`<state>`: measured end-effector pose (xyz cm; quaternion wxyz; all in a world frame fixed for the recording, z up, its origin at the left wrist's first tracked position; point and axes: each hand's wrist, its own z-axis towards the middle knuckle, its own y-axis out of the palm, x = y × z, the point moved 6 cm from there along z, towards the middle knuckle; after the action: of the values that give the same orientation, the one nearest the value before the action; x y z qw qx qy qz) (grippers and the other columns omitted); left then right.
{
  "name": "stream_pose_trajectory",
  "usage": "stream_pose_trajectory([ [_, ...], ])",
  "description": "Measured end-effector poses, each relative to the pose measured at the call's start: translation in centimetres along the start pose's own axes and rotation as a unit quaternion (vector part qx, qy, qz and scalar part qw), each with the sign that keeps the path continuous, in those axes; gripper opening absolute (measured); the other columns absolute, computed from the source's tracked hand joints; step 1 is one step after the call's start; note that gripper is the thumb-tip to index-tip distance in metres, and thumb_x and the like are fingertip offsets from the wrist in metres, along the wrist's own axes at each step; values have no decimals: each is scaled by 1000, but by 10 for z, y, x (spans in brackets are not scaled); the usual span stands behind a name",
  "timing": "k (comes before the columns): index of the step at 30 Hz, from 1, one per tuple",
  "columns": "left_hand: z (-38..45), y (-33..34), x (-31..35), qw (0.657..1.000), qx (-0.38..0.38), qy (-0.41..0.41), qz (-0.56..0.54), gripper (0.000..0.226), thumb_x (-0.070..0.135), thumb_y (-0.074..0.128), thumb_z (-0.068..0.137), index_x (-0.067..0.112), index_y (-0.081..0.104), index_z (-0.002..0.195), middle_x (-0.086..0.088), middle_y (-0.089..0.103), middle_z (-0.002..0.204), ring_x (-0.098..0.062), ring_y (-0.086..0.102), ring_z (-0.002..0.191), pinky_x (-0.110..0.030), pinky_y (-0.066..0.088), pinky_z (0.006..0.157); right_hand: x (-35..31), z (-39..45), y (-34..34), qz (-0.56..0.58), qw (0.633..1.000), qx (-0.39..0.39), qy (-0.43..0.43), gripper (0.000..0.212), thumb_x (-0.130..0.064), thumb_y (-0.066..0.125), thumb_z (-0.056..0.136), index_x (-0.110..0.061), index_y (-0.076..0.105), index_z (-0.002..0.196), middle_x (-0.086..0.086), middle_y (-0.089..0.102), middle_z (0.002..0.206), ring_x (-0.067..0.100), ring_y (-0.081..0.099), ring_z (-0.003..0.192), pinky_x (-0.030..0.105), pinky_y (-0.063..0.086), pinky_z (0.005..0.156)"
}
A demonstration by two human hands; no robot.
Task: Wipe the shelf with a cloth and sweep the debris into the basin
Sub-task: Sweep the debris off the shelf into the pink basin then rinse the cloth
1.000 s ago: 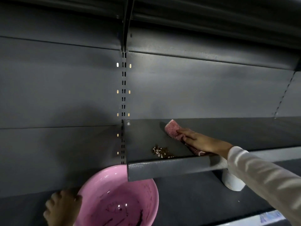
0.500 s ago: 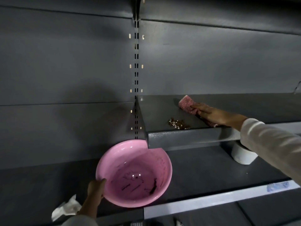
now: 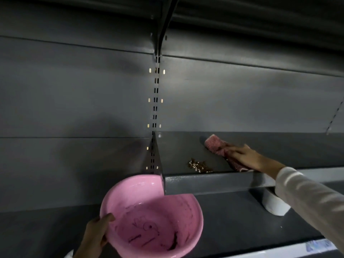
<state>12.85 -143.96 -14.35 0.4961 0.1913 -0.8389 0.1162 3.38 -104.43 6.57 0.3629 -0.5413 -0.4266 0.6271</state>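
A pink basin (image 3: 154, 218) tilts toward me just below the left end of the grey shelf (image 3: 260, 146). My left hand (image 3: 96, 233) grips its left rim, thumb inside. A small pile of brown and pale debris (image 3: 199, 165) lies near the shelf's front edge. To the right of the pile my right hand (image 3: 247, 155) presses flat on a pink cloth (image 3: 216, 143) lying on the shelf. Dark smears and bits mark the inside of the basin.
A white round container (image 3: 273, 205) stands on the lower shelf (image 3: 242, 229) under my right forearm. A slotted upright (image 3: 155, 101) runs up the dark back wall. Another shelf (image 3: 242, 8) hangs overhead. A price strip (image 3: 297, 248) edges the lower shelf's front.
The basin has risen and shifted right under the shelf's left end, with my left hand taking hold of its rim. My right hand and the cloth stay by the debris.
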Motion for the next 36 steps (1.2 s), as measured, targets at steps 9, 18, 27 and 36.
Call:
stream_pose_trajectory([
  [9, -39, 2, 33, 998, -44, 47, -13, 22, -1, 55, 79, -17, 55, 94, -32, 58, 80, -36, 54, 68, -36, 42, 56, -92, -7, 43, -21, 978, -130, -163, 50, -16, 26, 99, -8, 3, 143, 7, -7, 156, 17, -9, 144, 11, -7, 104],
  [18, -56, -8, 54, 994, -63, 79, -46, 29, -1, 53, 82, -18, 55, 105, -42, 57, 106, -51, 56, 98, -50, 44, 85, -195, -7, 84, 21, 954, -174, -245, 41, -15, 33, 98, -5, 32, 138, 11, 29, 151, 20, 27, 137, 33, 15, 115],
  [27, -61, -19, 62, 991, -53, 90, -81, 23, -2, 53, 78, -19, 60, 91, -40, 59, 92, -43, 57, 80, -43, 44, 71, -252, -3, 106, 7, 950, -134, -282, 30, -13, 36, 95, 3, 62, 99, 21, 65, 93, 32, 60, 85, 34, 43, 75],
  [36, -65, -4, 63, 991, -78, 76, -78, 22, -3, 51, 78, -15, 60, 92, -45, 57, 104, -44, 58, 81, -42, 47, 70, -181, 22, 20, 200, 961, 35, -190, 29, -7, 36, 96, 8, 57, 110, 29, 62, 113, 22, 55, 93, 11, 40, 68],
])
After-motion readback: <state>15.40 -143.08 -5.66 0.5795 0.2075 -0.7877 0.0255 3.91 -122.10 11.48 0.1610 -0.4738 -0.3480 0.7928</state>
